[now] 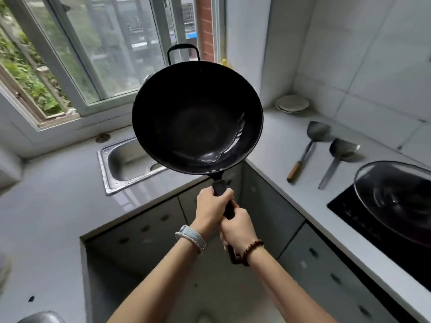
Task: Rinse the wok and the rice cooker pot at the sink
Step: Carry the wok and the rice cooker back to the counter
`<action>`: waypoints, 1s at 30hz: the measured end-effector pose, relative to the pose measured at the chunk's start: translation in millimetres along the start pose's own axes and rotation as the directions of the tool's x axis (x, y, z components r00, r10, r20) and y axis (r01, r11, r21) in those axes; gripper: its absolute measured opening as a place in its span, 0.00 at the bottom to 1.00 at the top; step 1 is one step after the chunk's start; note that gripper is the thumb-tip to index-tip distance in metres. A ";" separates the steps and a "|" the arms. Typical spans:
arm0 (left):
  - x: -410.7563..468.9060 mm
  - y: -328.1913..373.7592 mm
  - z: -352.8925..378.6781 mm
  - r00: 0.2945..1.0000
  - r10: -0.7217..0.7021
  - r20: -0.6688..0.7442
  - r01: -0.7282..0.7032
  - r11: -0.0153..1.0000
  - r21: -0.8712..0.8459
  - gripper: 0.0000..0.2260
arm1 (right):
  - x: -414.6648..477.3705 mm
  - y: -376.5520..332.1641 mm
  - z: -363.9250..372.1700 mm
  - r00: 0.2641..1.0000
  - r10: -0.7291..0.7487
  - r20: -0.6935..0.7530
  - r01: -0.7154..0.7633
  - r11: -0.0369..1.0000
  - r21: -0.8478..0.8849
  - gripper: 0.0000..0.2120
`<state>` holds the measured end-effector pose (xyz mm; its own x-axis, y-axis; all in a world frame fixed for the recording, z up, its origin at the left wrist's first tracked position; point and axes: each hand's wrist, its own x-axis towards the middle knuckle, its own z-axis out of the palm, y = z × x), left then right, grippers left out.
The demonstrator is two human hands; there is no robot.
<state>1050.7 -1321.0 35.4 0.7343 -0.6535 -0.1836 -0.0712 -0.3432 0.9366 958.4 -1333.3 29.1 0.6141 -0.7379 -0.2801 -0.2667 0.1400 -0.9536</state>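
The black wok (197, 117) hangs in the air above the inner corner of the counter, a little water pooled in its lower right side. Both hands grip its long black handle: my left hand (211, 209) nearer the bowl, my right hand (236, 228) just behind it. The steel sink (116, 164) lies below and to the left of the wok, partly hidden by it. The rice cooker pot cannot be made out for sure; a rounded metal thing (40, 317) shows at the bottom left edge.
On the right counter lie a metal spatula (307, 148) and a ladle (338, 157). A glass lid (394, 197) rests on the black cooktop (363, 229). Stacked plates (292, 104) sit in the back corner. A window (93, 54) stands behind the sink.
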 end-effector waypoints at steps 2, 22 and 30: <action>-11.0 10.3 26.1 0.999 0.012 0.052 -0.013 1.000 0.015 0.20 | -10.8 3.2 -26.1 0.999 0.001 -0.053 0.000 1.000 0.007 0.09; -64.1 51.4 212.0 0.727 0.097 0.679 -0.169 0.985 0.040 0.08 | -74.3 33.1 -161.0 0.733 0.140 -0.666 -0.023 0.983 0.182 0.03; -100.2 42.9 244.5 0.503 0.070 0.861 -0.243 0.968 0.064 0.17 | -105.0 52.6 -164.8 0.530 0.281 -0.800 -0.017 0.947 0.321 0.04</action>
<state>809.0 -1435.2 20.9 -0.2171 -0.9338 -0.2844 -0.2905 -0.2163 0.9321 757.4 -1357.3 26.7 -0.3434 -0.8802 -0.3276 -0.0246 0.3571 -0.9337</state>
